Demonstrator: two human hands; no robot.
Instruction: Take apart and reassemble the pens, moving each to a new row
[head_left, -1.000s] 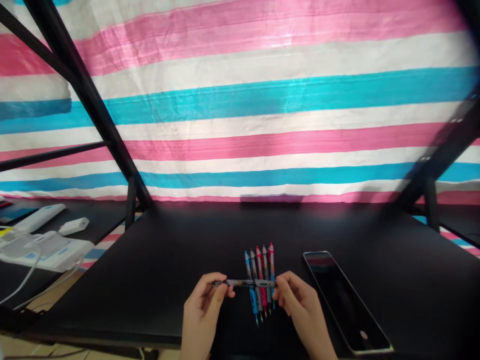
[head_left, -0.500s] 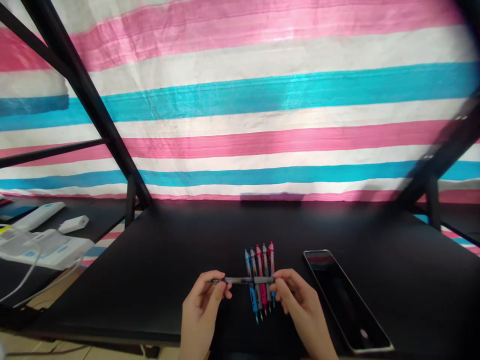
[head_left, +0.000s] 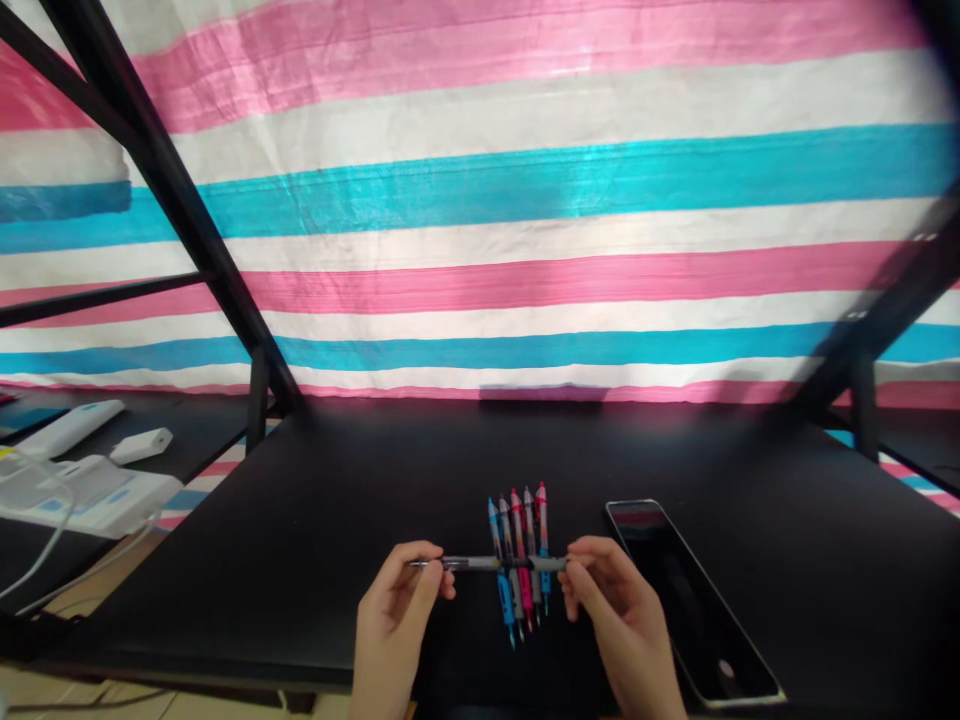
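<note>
Now pinching a grey pen (head_left: pixel 514 563) between left hand (head_left: pixel 394 605) and right hand (head_left: pixel 619 605) | crosswise over five pens (head_left: pixel 526 592) lined up on the bench (head_left: pixel 375 480) | seemingly done with those five, not yet with this one!

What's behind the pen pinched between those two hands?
Five pens lie side by side on the table behind the held pen. Their ends show above and below it; the strips it crosses are covered.

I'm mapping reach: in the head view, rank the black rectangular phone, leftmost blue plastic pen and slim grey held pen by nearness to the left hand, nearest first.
1. Held grey pen: pinched by the left hand.
2. Blue pen: to its right.
3. Black phone: farther right.
</note>
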